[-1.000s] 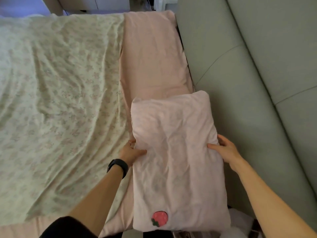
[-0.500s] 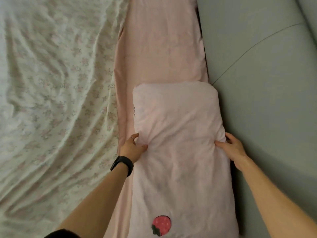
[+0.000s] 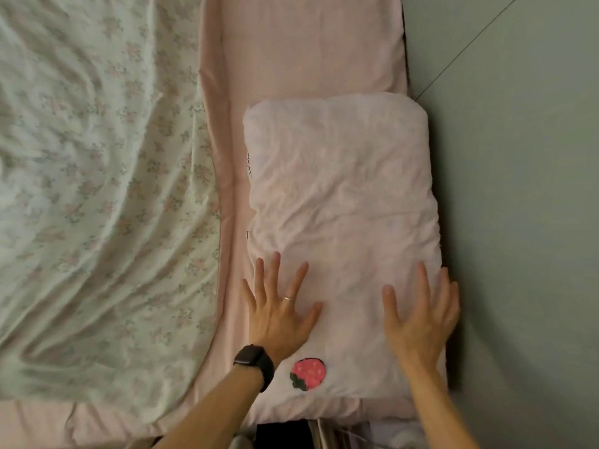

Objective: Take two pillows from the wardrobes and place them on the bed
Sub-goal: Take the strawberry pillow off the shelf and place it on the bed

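Observation:
A pale pink pillow [image 3: 340, 202] with a strawberry patch near its close end lies flat on the bed's pink sheet [image 3: 301, 43], beside the grey-green headboard. My left hand [image 3: 278, 309], with a ring and a black watch on the wrist, rests flat on the pillow's near left part, fingers spread. My right hand [image 3: 421, 315] lies flat on the pillow's near right edge, fingers apart. Neither hand grips the fabric. Only one pillow is in view.
A floral quilt [image 3: 97, 196] covers the bed to the left of the pink strip. The padded grey-green headboard [image 3: 518, 189] fills the right side. The bed's near edge runs along the bottom, with dark items below it.
Both hands have let go of the pillow's sides and now lie flat and open on top of it. The pillow has settled onto the sheet, and the view has moved closer.

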`<state>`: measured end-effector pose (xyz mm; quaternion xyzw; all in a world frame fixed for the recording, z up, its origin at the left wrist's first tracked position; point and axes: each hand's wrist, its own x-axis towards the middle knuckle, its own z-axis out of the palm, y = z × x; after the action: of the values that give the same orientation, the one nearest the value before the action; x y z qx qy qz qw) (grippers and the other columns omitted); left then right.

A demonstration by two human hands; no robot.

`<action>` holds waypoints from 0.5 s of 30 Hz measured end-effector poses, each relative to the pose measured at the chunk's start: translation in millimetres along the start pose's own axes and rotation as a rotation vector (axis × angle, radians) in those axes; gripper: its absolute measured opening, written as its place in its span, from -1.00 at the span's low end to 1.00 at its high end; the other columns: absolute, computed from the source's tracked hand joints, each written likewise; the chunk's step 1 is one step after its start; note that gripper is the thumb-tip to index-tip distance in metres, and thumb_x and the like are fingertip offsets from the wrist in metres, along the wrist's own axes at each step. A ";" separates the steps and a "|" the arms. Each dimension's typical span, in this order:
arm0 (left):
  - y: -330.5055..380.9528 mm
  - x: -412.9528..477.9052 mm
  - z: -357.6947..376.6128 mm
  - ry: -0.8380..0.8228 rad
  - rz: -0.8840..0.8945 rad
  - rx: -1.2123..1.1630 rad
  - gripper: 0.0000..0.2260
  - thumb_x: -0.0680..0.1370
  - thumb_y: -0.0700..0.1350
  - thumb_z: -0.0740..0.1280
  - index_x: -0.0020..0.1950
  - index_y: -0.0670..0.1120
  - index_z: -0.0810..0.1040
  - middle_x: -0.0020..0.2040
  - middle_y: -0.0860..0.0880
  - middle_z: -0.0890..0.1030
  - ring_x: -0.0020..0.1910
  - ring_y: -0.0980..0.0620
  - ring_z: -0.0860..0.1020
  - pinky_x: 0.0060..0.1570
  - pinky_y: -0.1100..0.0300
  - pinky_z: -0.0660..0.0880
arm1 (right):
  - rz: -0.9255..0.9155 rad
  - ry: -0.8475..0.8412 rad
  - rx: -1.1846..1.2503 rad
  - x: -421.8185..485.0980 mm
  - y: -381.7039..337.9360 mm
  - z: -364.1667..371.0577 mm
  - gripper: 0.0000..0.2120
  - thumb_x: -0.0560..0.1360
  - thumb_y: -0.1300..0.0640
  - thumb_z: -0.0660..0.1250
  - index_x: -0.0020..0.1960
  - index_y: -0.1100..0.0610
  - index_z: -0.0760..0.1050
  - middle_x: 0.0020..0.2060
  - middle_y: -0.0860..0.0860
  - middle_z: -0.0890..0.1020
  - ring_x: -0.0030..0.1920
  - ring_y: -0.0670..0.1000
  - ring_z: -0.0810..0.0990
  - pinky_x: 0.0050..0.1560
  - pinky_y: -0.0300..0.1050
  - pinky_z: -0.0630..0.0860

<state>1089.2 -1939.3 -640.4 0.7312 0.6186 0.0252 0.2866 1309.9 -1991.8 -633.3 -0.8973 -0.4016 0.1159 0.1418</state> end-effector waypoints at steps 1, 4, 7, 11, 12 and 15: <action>-1.1 -11.1 12.8 -0.068 0.013 0.052 -0.28 0.49 0.43 0.17 0.59 0.27 0.03 0.64 -0.04 -0.18 0.60 -0.21 -0.23 0.43 -0.41 -0.13 | 0.000 -0.073 -0.055 -16.4 4.9 4.0 -0.27 0.47 -0.33 0.23 0.57 -0.06 0.25 0.59 0.15 0.16 0.58 0.27 0.08 0.47 0.41 0.06; -9.0 -16.5 35.8 -0.192 -0.053 0.131 -0.18 0.41 0.56 0.08 0.56 0.34 -0.21 0.61 0.02 -0.36 0.56 -0.21 -0.37 0.38 -0.53 -0.10 | 0.037 -0.266 -0.122 -40.1 19.8 23.7 -0.21 0.46 -0.45 0.06 0.61 -0.19 0.01 0.63 0.08 -0.02 0.60 0.26 -0.06 0.42 0.56 -0.01; -14.5 -6.3 46.4 -0.250 -0.058 0.209 -0.17 0.39 0.58 0.02 0.51 0.36 -0.33 0.59 -0.01 -0.40 0.55 -0.25 -0.36 0.34 -0.55 -0.03 | 0.055 -0.354 -0.157 -34.1 28.5 39.3 -0.23 0.48 -0.47 -0.02 0.60 -0.26 -0.14 0.63 0.01 -0.15 0.61 0.21 -0.14 0.44 0.54 -0.02; -10.7 -2.1 45.6 -0.388 -0.098 0.283 -0.18 0.38 0.58 -0.03 0.46 0.38 -0.42 0.55 0.01 -0.48 0.54 -0.24 -0.40 0.37 -0.49 -0.01 | 0.107 -0.522 -0.203 -26.1 31.8 40.6 -0.26 0.50 -0.50 -0.07 0.55 -0.33 -0.31 0.60 -0.08 -0.31 0.60 0.14 -0.23 0.48 0.47 -0.09; -9.1 -0.4 41.8 -0.425 -0.102 0.289 -0.18 0.38 0.58 -0.01 0.46 0.39 -0.42 0.54 0.03 -0.49 0.54 -0.23 -0.41 0.36 -0.47 0.01 | 0.121 -0.577 -0.218 -23.1 30.1 37.5 -0.26 0.49 -0.51 -0.09 0.53 -0.35 -0.36 0.59 -0.09 -0.35 0.60 0.13 -0.26 0.48 0.45 -0.12; -0.8 3.7 18.8 -0.548 -0.097 0.296 -0.17 0.42 0.51 0.11 0.48 0.39 -0.37 0.54 0.06 -0.50 0.55 -0.23 -0.38 0.36 -0.40 0.15 | 0.128 -0.765 -0.347 -7.8 20.0 15.7 -0.25 0.47 -0.54 -0.15 0.49 -0.35 -0.45 0.57 -0.09 -0.41 0.59 0.15 -0.29 0.47 0.46 -0.10</action>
<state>1096.7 -1943.2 -657.6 0.7143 0.5493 -0.2768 0.3338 1313.5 -2007.9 -654.2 -0.8234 -0.3821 0.3798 -0.1781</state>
